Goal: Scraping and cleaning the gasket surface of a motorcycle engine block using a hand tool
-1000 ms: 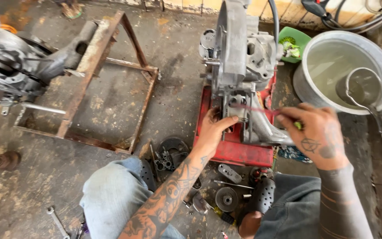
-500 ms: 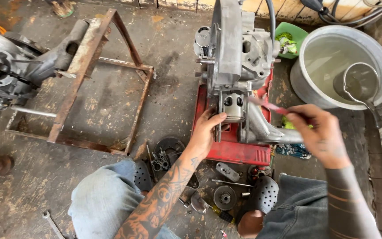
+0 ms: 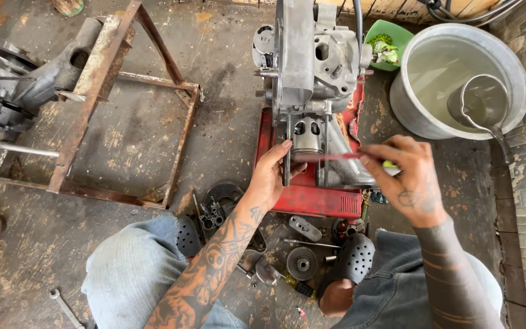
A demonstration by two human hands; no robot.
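Crouching over an oil-stained concrete floor, the person faces a grey engine case standing on a red stand. Rusty metal frame lies to the left, a second engine beside it at the picture's edge. Large metal basin of cloudy liquid at upper right, a ladle resting inside; green bowl just beside it. Left hand, fingers loosely curled, rests against one of the long studs beside the exposed piston. Right hand closed in a pinch on a thin red-shafted tool, held level, tip at the piston. Small gear and loose parts lie between the knees.
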